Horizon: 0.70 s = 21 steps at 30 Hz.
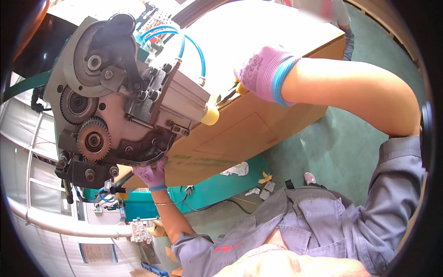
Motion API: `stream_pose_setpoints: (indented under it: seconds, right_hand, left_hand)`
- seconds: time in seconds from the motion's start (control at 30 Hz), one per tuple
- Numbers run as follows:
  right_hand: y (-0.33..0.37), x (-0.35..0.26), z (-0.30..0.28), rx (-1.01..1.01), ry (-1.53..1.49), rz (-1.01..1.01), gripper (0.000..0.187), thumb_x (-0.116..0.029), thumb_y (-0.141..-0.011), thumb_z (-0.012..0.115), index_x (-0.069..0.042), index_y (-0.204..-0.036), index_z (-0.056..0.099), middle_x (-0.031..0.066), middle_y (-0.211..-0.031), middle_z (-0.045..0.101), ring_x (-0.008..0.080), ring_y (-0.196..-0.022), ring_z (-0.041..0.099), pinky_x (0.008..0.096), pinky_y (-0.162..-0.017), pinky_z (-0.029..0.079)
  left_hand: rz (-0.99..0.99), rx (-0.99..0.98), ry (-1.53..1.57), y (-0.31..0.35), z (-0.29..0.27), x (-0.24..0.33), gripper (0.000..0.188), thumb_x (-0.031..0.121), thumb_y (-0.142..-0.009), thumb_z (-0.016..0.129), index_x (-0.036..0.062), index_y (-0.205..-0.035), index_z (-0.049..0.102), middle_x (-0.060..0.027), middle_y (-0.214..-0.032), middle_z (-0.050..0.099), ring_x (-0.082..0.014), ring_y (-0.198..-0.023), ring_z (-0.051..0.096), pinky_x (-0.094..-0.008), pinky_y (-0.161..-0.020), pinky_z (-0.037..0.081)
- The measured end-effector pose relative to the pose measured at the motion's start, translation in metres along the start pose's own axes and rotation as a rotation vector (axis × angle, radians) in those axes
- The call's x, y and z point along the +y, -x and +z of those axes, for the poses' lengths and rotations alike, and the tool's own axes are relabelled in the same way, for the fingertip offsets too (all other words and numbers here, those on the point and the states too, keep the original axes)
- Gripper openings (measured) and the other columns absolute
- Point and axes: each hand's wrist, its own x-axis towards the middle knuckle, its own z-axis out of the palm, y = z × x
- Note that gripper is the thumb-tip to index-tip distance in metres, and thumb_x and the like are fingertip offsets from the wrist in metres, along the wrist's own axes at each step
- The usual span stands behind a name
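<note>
A large cardboard box (230,138) stands in front of me, its top washed out by bright light. My right hand (267,76), in a purple knit glove with a blue cuff, is closed at the box's upper edge. From its grip sticks out a small yellow-and-black tool (239,88), whose kind I cannot make out. My left hand (151,176), gloved the same way, reaches to the box's left end, just below the machine head (110,97). The machine partly hides its fingers. Gears and a pneumatic cylinder (184,94) with a yellow end cap show on the machine.
Blue air hoses (200,51) loop above the cylinder. Below the box lie a green base (217,180), a white crumpled cloth (236,169) and a dark cable (198,208). Another person (341,14) stands beyond the box's far right corner. A white pipe (78,226) runs at the lower left.
</note>
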Motion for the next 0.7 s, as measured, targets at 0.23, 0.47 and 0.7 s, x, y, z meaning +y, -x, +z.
stream_pose_setpoints:
  seconds: [0.23, 0.47, 0.7]
  right_hand:
    - [0.001, -0.004, -0.033, -0.247, 0.083, -0.009, 0.033, -0.026, -0.084, 0.069, -0.013, -0.115, 0.065, 0.0065, -0.117, 0.059, 0.0216, -0.109, 0.058, 0.0356, -0.08, 0.054]
    - [0.014, -0.027, -0.043, -0.239, -0.001, 0.089, 0.034, -0.026, -0.078, 0.074, -0.01, -0.108, 0.07, 0.0056, -0.11, 0.066, 0.0234, -0.108, 0.061, 0.0378, -0.085, 0.053]
    - [0.0, -0.013, -0.049, -0.404, 0.948, -1.053, 0.025, -0.025, -0.08, 0.07, -0.007, -0.097, 0.072, 0.0058, -0.09, 0.07, 0.02, -0.086, 0.066, 0.0372, -0.073, 0.055]
  left_hand:
    - [-0.05, -0.032, -0.056, 0.005, -0.001, -0.003, 0.077, 0.062, -0.074, 0.071, 0.0064, -0.125, 0.059, -0.0201, -0.133, 0.054, -0.0438, -0.125, 0.044, -0.0566, -0.103, 0.032]
    - [-0.059, -0.046, -0.133, 0.005, -0.001, -0.001, 0.071, 0.058, -0.071, 0.073, 0.0048, -0.115, 0.06, -0.0181, -0.121, 0.057, -0.0414, -0.111, 0.048, -0.0529, -0.092, 0.035]
    - [-0.115, -0.12, -0.187, 0.008, -0.001, -0.004, 0.062, 0.054, -0.07, 0.073, 0.0043, -0.105, 0.058, -0.016, -0.111, 0.056, -0.0382, -0.103, 0.049, -0.0497, -0.087, 0.037]
